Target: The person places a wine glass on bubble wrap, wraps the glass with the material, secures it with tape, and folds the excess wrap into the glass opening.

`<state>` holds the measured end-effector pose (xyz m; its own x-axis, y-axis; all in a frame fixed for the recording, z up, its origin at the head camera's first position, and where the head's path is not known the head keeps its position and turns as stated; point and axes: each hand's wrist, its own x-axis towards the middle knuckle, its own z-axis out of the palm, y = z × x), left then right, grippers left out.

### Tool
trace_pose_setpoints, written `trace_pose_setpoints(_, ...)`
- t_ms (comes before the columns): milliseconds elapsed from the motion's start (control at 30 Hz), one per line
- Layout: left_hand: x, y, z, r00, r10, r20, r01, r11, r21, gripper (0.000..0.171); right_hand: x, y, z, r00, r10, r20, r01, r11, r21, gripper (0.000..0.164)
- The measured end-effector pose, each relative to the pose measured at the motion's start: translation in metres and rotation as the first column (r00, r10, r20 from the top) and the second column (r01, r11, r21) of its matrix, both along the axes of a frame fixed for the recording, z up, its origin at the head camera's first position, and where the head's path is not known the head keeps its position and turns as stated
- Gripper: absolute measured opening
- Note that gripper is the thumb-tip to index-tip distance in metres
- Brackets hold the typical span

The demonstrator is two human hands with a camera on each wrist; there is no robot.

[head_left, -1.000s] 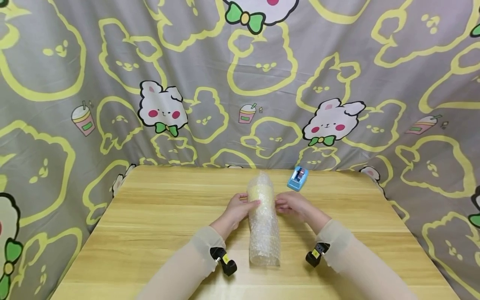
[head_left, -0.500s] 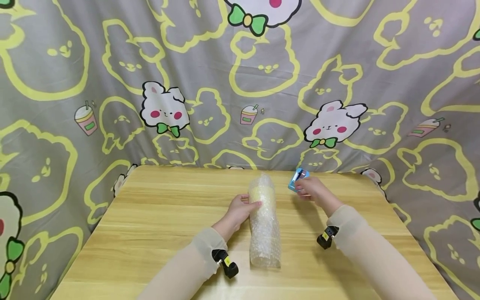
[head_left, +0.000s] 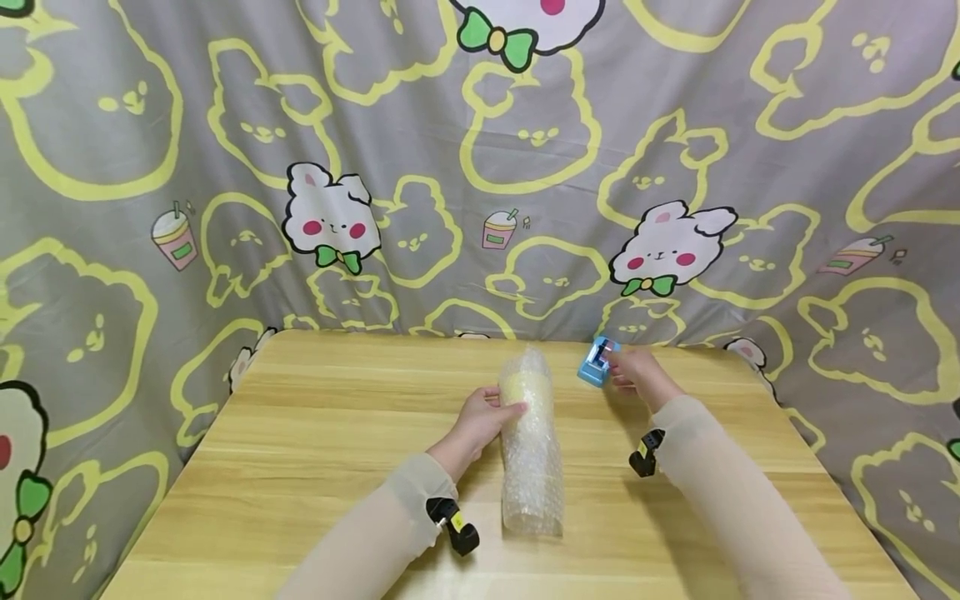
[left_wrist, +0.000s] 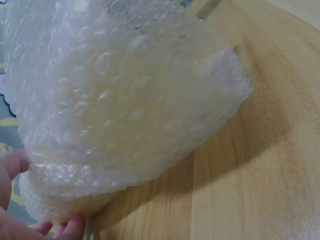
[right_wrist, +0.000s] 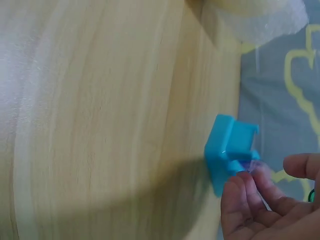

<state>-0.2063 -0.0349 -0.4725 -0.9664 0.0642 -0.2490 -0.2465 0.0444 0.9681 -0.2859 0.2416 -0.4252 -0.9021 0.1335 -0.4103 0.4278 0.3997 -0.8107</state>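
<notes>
A roll of bubble wrap point(head_left: 531, 467), bundled around something pale yellow, lies lengthwise on the table. My left hand point(head_left: 478, 421) grips its left side, thumb on top and fingertips tucked at the lower edge; the left wrist view shows the same wrap point(left_wrist: 130, 105) close up. At the back right stands a small blue tape dispenser point(head_left: 594, 372). My right hand point(head_left: 637, 372) is at its right side. In the right wrist view, the fingertips point(right_wrist: 245, 179) touch the dispenser point(right_wrist: 227, 145) near a clear, purplish part, while the thumb stays apart from them.
The wooden table point(head_left: 337, 400) ends at the back against a patterned grey curtain point(head_left: 420, 108), which also hangs on both sides. A small black camera sits on each wrist, the left camera point(head_left: 453, 525) near the wrap's lower end.
My right hand has left the wrap's right side and moved right and back to the tape dispenser, which stays about where it was. My left hand keeps its hold on the bubble wrap.
</notes>
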Motion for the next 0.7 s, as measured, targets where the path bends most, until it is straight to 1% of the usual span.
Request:
trace_pose_setpoints(133, 0.0, 0.0, -0.003, 1.0, -0.004, -0.006, 0.004, 1.0, -0.015, 0.069, -0.003, 0.004, -0.011, 0.999, -0.051, 0.004, 0.051, 0.999, 0.004, 0.037)
trace_pose_setpoints(200, 0.0, 0.0, -0.004, 1.0, -0.007, -0.008, 0.006, 1.0, -0.018, 0.069, -0.004, 0.004, -0.015, 0.998, -0.061, -0.003, 0.061, 0.998, -0.005, 0.034)
trace_pose_setpoints(333, -0.001, 0.0, -0.005, 1.0, -0.005, -0.004, 0.005, 1.0, -0.021, 0.069, -0.006, 0.002, -0.02, 0.996, -0.084, -0.014, 0.083, 0.996, -0.035, 0.027)
trace_pose_setpoints(433, -0.001, 0.0, -0.005, 1.0, -0.007, -0.011, 0.007, 1.0, -0.029, 0.069, -0.009, -0.001, -0.024, 0.994, -0.113, -0.008, 0.112, 0.99, -0.082, 0.02)
trace_pose_setpoints(567, -0.002, 0.0, -0.005, 1.0, -0.008, -0.014, 0.008, 0.999, -0.033, 0.069, -0.013, -0.006, -0.027, 0.974, -0.228, 0.022, 0.228, 0.962, -0.152, 0.015)
trace_pose_setpoints(667, -0.002, 0.0, -0.005, 1.0, -0.009, -0.011, 0.008, 1.0, -0.029, 0.068, -0.016, -0.011, -0.028, 0.943, -0.331, 0.037, 0.331, 0.921, -0.205, 0.014)
trace_pose_setpoints(700, -0.002, 0.0, -0.004, 1.0, -0.009, -0.012, 0.009, 1.0, -0.028, 0.068, -0.016, -0.012, -0.029, 0.935, -0.353, 0.042, 0.353, 0.909, -0.221, 0.016)
